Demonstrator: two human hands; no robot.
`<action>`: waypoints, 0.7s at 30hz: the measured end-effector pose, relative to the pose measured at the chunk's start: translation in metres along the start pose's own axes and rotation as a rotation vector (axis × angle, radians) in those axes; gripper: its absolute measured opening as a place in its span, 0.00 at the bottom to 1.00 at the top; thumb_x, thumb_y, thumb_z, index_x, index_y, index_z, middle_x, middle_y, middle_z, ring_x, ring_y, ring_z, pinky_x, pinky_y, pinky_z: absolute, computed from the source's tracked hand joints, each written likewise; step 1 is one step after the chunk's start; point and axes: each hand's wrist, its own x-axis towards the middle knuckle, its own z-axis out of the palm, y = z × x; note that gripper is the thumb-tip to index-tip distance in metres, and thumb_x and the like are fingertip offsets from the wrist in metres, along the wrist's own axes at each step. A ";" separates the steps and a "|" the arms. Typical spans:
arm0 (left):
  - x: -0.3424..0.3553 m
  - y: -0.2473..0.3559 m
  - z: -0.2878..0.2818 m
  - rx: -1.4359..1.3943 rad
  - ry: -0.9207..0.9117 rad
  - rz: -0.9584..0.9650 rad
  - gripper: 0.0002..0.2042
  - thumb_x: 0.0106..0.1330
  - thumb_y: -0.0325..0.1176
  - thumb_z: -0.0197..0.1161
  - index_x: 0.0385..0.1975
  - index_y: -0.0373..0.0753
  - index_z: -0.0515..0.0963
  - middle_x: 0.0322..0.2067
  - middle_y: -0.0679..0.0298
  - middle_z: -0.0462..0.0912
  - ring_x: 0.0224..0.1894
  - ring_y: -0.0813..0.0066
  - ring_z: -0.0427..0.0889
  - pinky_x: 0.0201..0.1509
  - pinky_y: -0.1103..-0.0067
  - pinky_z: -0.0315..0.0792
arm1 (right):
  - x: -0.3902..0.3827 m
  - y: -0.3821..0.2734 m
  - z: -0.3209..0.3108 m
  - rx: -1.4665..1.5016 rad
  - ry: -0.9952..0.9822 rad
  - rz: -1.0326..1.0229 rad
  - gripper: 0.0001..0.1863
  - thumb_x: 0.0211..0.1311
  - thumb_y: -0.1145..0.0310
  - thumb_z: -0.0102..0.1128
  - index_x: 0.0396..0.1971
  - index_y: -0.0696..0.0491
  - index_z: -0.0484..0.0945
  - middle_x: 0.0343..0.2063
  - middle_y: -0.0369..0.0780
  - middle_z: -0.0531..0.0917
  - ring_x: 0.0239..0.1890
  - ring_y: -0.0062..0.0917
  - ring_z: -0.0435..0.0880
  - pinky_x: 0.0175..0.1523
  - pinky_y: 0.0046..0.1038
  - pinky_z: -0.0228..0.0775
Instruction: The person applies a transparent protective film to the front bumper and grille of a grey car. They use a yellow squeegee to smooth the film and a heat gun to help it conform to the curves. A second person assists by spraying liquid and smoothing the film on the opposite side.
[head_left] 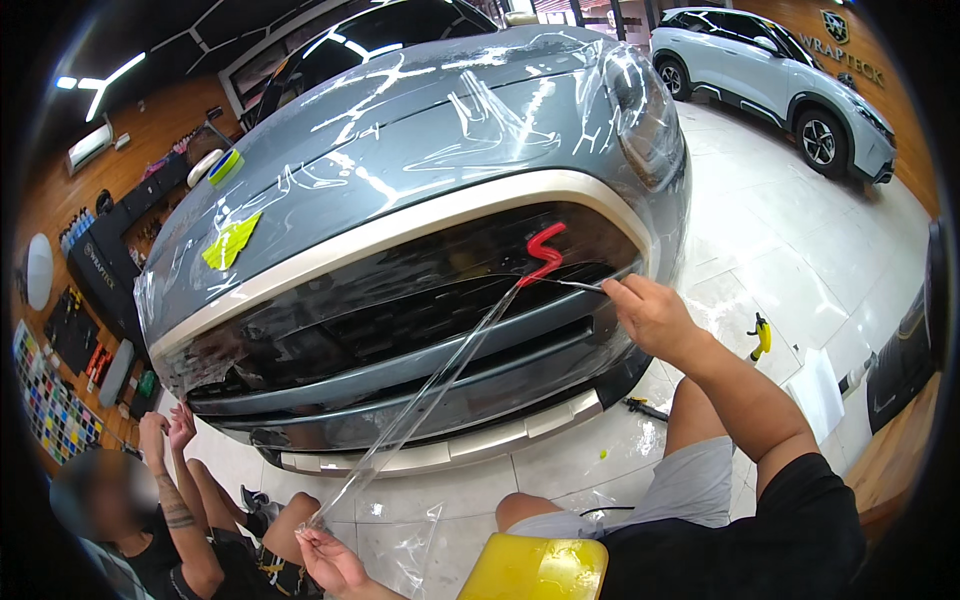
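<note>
Head view: near seven o'clock, the left hand pinches a clear film strip, apparently keeping it taut from the red emblem on the grey car, towards two o'clock. At three, the right hand grips a slim tool, seemingly for precision. Farther towards two, lettering and a shield badge mark the wall.

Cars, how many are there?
2: a grey car close in front, and a whitish car at the upper right. More could be hidden behind the grey car.
</note>
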 end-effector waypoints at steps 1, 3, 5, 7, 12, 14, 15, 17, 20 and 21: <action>-0.001 -0.003 0.001 -0.024 0.006 -0.014 0.09 0.71 0.28 0.47 0.34 0.28 0.71 0.34 0.55 0.77 0.43 0.67 0.77 0.53 0.74 0.75 | -0.002 -0.001 0.001 0.009 0.007 0.007 0.18 0.47 0.78 0.57 0.42 0.54 0.75 0.24 0.39 0.73 0.24 0.33 0.76 0.26 0.31 0.69; -0.002 -0.007 0.003 -0.066 0.015 -0.049 0.09 0.71 0.28 0.47 0.36 0.28 0.71 0.34 0.55 0.77 0.43 0.67 0.77 0.51 0.76 0.76 | -0.009 0.002 0.004 0.020 0.000 0.022 0.18 0.47 0.78 0.58 0.42 0.55 0.74 0.23 0.40 0.72 0.24 0.34 0.76 0.26 0.32 0.69; -0.002 -0.010 -0.012 -0.190 0.003 -0.186 0.10 0.71 0.27 0.47 0.39 0.26 0.71 0.35 0.54 0.77 0.44 0.66 0.77 0.51 0.74 0.76 | -0.015 0.006 0.000 0.042 -0.005 0.061 0.17 0.48 0.79 0.58 0.42 0.55 0.74 0.24 0.40 0.73 0.24 0.34 0.76 0.27 0.32 0.69; -0.008 -0.004 -0.022 -0.271 -0.058 -0.254 0.11 0.70 0.27 0.47 0.43 0.25 0.70 0.38 0.53 0.78 0.44 0.65 0.77 0.52 0.72 0.76 | -0.018 0.004 0.001 0.121 0.048 0.087 0.16 0.49 0.80 0.58 0.42 0.56 0.74 0.25 0.41 0.75 0.25 0.35 0.76 0.28 0.33 0.69; -0.005 -0.051 -0.070 -0.047 -0.096 -0.189 0.06 0.67 0.24 0.49 0.39 0.29 0.70 0.31 0.57 0.78 0.36 0.73 0.79 0.44 0.80 0.78 | -0.040 0.008 0.000 0.315 0.157 0.161 0.15 0.52 0.82 0.56 0.41 0.57 0.74 0.27 0.44 0.78 0.26 0.38 0.77 0.30 0.34 0.70; -0.014 -0.075 -0.062 0.214 -0.039 -0.240 0.06 0.63 0.24 0.53 0.38 0.34 0.69 0.28 0.59 0.76 0.32 0.72 0.78 0.38 0.82 0.75 | -0.044 0.009 -0.004 0.339 0.174 0.222 0.14 0.51 0.82 0.56 0.41 0.57 0.74 0.26 0.44 0.77 0.26 0.39 0.77 0.31 0.34 0.70; -0.025 -0.088 -0.037 0.400 -0.010 -0.283 0.06 0.62 0.24 0.54 0.38 0.35 0.70 0.29 0.60 0.76 0.31 0.71 0.78 0.38 0.82 0.75 | -0.044 0.010 -0.008 0.349 0.182 0.250 0.14 0.51 0.82 0.56 0.41 0.57 0.74 0.26 0.45 0.77 0.26 0.39 0.77 0.31 0.34 0.70; -0.021 -0.097 -0.029 0.934 0.050 -0.166 0.11 0.60 0.25 0.58 0.42 0.36 0.70 0.34 0.60 0.75 0.35 0.68 0.77 0.41 0.80 0.73 | -0.034 0.011 -0.018 0.344 0.198 0.221 0.14 0.52 0.82 0.55 0.40 0.57 0.74 0.26 0.45 0.77 0.27 0.39 0.77 0.31 0.34 0.69; -0.012 -0.137 0.041 1.310 -0.270 0.421 0.14 0.60 0.24 0.58 0.47 0.34 0.71 0.42 0.59 0.75 0.42 0.71 0.76 0.48 0.78 0.71 | -0.013 0.009 -0.033 0.301 0.226 0.124 0.13 0.52 0.83 0.55 0.40 0.58 0.74 0.25 0.45 0.77 0.26 0.39 0.77 0.31 0.34 0.69; -0.018 -0.153 0.086 1.257 -0.405 0.453 0.14 0.61 0.24 0.58 0.47 0.34 0.73 0.43 0.58 0.74 0.44 0.71 0.75 0.50 0.77 0.71 | -0.004 0.008 -0.038 0.278 0.228 0.081 0.13 0.52 0.83 0.54 0.40 0.58 0.73 0.25 0.45 0.76 0.26 0.39 0.77 0.31 0.35 0.69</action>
